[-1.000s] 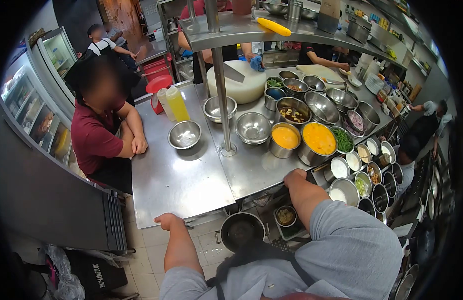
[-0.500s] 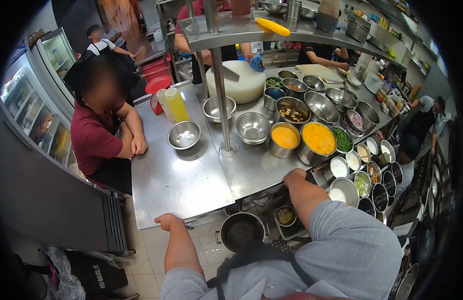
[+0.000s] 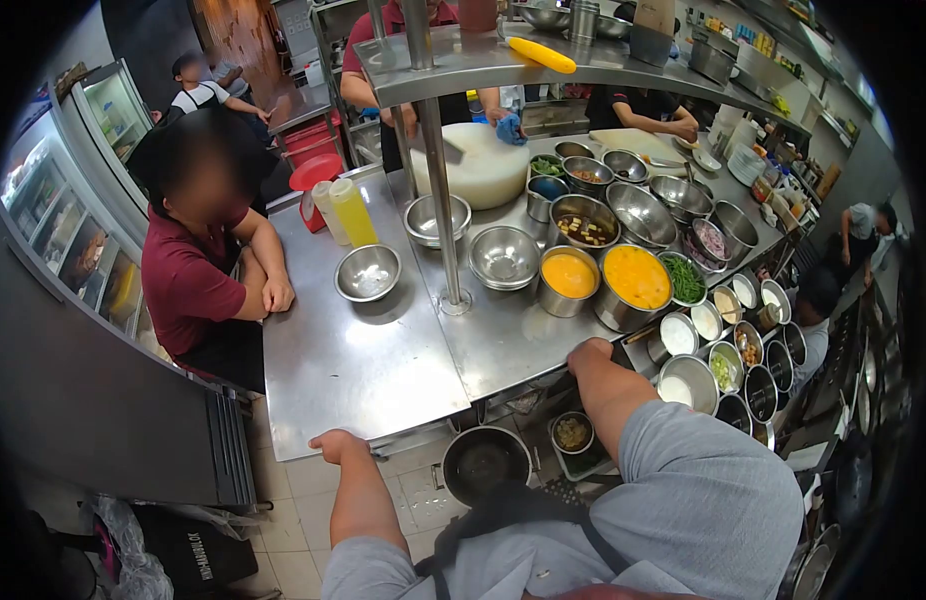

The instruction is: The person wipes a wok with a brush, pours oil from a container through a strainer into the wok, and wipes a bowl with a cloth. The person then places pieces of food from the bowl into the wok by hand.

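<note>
My left hand (image 3: 335,444) rests on the near corner edge of a steel worktable (image 3: 353,360), fingers curled over the rim. My right hand (image 3: 589,354) grips the same table's front edge further right, beside two pots of yellow liquid (image 3: 637,277). Neither hand holds a loose object. Empty steel bowls (image 3: 368,271) and a pot of green herbs (image 3: 686,281) stand on the table. A dark pan (image 3: 483,462) sits low under the table between my arms.
A person in a maroon shirt (image 3: 188,275) leans on the table's left edge. Squeeze bottles (image 3: 353,208), a white chopping block (image 3: 480,165) and a steel post (image 3: 443,170) holding a shelf stand behind. Several small condiment pots (image 3: 728,345) line the right. Other people work at the back.
My hands and the table's contents have stayed put. The view has shifted very slightly, and the people at the back and far right have moved a little.
</note>
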`<state>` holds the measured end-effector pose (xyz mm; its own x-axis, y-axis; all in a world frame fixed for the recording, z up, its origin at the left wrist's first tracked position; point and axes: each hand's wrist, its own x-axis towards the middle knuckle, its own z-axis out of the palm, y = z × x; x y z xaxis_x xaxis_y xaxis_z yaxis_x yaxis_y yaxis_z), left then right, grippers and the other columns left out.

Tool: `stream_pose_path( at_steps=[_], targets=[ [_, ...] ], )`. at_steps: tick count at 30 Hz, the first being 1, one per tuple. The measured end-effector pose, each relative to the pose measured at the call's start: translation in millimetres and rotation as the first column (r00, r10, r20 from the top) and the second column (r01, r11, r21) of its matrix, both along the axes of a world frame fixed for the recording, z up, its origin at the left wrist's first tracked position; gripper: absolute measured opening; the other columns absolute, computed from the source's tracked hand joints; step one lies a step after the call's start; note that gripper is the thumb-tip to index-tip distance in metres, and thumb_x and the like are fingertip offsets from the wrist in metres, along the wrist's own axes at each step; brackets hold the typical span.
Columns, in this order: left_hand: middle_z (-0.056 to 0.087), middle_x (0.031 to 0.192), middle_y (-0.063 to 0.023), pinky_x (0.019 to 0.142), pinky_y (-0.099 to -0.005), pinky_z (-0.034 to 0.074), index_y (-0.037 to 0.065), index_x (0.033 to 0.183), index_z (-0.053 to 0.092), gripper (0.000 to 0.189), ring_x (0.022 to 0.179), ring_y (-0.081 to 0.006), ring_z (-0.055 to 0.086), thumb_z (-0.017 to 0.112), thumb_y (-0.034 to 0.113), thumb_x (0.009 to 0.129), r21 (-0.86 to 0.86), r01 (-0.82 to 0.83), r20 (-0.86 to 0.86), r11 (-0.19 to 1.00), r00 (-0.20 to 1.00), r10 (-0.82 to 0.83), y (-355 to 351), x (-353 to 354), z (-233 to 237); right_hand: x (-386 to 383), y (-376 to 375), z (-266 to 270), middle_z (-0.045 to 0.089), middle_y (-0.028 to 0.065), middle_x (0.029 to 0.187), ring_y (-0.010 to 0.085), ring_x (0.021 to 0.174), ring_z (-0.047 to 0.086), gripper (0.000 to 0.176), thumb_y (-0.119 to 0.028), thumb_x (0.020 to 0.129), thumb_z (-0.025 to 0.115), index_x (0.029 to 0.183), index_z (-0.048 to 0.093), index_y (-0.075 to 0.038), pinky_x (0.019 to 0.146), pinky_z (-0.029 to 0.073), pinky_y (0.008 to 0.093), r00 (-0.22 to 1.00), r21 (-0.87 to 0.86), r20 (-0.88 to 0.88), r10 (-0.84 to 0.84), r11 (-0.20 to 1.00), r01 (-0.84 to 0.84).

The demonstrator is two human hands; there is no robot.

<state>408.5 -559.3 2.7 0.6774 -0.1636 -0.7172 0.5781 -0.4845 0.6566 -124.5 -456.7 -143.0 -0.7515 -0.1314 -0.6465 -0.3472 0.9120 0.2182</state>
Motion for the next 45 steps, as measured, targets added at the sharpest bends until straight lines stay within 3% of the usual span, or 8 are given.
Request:
stream_pose_path(
  at_steps=[9, 11, 14, 21, 23, 32, 35, 45],
  targets=[
    [0.051, 0.130, -0.0236, 0.100, -0.0426, 0.042, -0.013, 0.123, 0.047, 0.077, 0.117, -0.0407, 0.050, 0.021, 0.054, 0.095, 0.014, 0.002, 0.015, 1.000, 1.000, -0.002, 3.1, -4.3, 8.8, 13.7, 1.0, 22.8, 0.064, -0.0034, 0.117, 0.0129, 0.107, 0.060, 0.031, -0.026, 0.083, 0.057, 0.113, 0.067, -0.023, 0.086, 0.048, 0.0253, 0.974, -0.065, -0.001, -0.226, 0.972, 0.226],
    [0.051, 0.130, -0.0237, 0.100, -0.0427, 0.042, -0.013, 0.122, 0.047, 0.077, 0.117, -0.0410, 0.050, 0.022, 0.054, 0.095, 0.020, 0.013, 0.024, 1.000, 1.000, -0.013, 0.9, -1.1, 2.7, 25.0, 2.1, 47.4, 0.062, -0.0029, 0.120, 0.0129, 0.110, 0.059, 0.032, -0.025, 0.084, 0.057, 0.115, 0.065, -0.023, 0.088, 0.047, 0.0258, 0.768, -0.226, 0.164, -0.619, 0.734, 0.640],
    [0.051, 0.130, -0.0238, 0.099, -0.0431, 0.042, -0.013, 0.122, 0.047, 0.077, 0.117, -0.0415, 0.050, 0.022, 0.055, 0.095, 0.024, 0.014, 0.023, 1.000, 1.000, -0.015, -0.4, 0.7, -2.0, 8.5, 1.0, 16.8, 0.062, -0.0031, 0.122, 0.0136, 0.112, 0.058, 0.033, -0.026, 0.085, 0.057, 0.117, 0.065, -0.024, 0.089, 0.047, 0.0269, 0.984, -0.076, 0.038, -0.171, 0.982, 0.174],
    [0.051, 0.130, -0.0239, 0.099, -0.0429, 0.043, -0.013, 0.123, 0.047, 0.077, 0.117, -0.0412, 0.050, 0.021, 0.054, 0.095, 0.026, 0.013, 0.023, 1.000, 1.000, -0.013, 2.8, -4.1, 9.9, 26.7, 6.6, 57.3, 0.061, -0.0047, 0.124, 0.0144, 0.113, 0.058, 0.035, -0.025, 0.083, 0.060, 0.118, 0.064, -0.025, 0.090, 0.047, 0.0290, 0.992, -0.073, 0.076, -0.102, 0.991, 0.108],
    [0.051, 0.130, -0.0239, 0.099, -0.0428, 0.043, -0.013, 0.123, 0.047, 0.077, 0.117, -0.0411, 0.050, 0.021, 0.054, 0.095, 0.019, 0.006, 0.033, 1.000, 0.999, -0.007, 1.6, -3.1, 6.6, 51.6, 9.4, 111.0, 0.061, -0.0049, 0.124, 0.0148, 0.114, 0.057, 0.036, -0.025, 0.082, 0.062, 0.118, 0.064, -0.025, 0.090, 0.047, 0.0302, 0.905, 0.146, 0.096, 0.414, 0.894, -0.424],
    [0.050, 0.131, -0.0239, 0.101, -0.0427, 0.041, -0.013, 0.123, 0.047, 0.076, 0.118, -0.0403, 0.050, 0.021, 0.054, 0.095, 0.032, 0.044, 0.033, 0.998, 0.998, -0.045, 2.9, -1.5, 6.0, 0.8, 2.0, 5.8, 0.061, -0.0058, 0.124, 0.0133, 0.114, 0.057, 0.036, -0.027, 0.082, 0.063, 0.118, 0.065, -0.026, 0.089, 0.048, 0.0287, 0.959, -0.103, 0.105, -0.264, 0.956, 0.275],
    [0.050, 0.131, -0.0239, 0.101, -0.0425, 0.041, -0.013, 0.123, 0.047, 0.077, 0.118, -0.0401, 0.050, 0.021, 0.054, 0.095, 0.006, 0.014, 0.008, 1.000, 1.000, -0.014, -0.4, 1.5, -1.6, 2.2, 2.2, 7.3, 0.061, -0.0065, 0.123, 0.0123, 0.113, 0.057, 0.035, -0.027, 0.083, 0.062, 0.117, 0.065, -0.026, 0.089, 0.048, 0.0271, 0.998, -0.012, 0.054, -0.024, 1.000, 0.025],
    [0.051, 0.130, -0.0239, 0.100, -0.0420, 0.042, -0.013, 0.122, 0.047, 0.078, 0.117, -0.0404, 0.050, 0.021, 0.054, 0.095, -0.001, 0.000, -0.003, 1.000, 1.000, 0.000, -0.2, 1.3, -1.6, 4.2, 2.5, 14.3, 0.061, -0.0065, 0.123, 0.0114, 0.111, 0.059, 0.034, -0.025, 0.084, 0.059, 0.117, 0.065, -0.026, 0.088, 0.048, 0.0268, 0.963, -0.132, 0.115, -0.244, 0.957, 0.258]
  ],
)
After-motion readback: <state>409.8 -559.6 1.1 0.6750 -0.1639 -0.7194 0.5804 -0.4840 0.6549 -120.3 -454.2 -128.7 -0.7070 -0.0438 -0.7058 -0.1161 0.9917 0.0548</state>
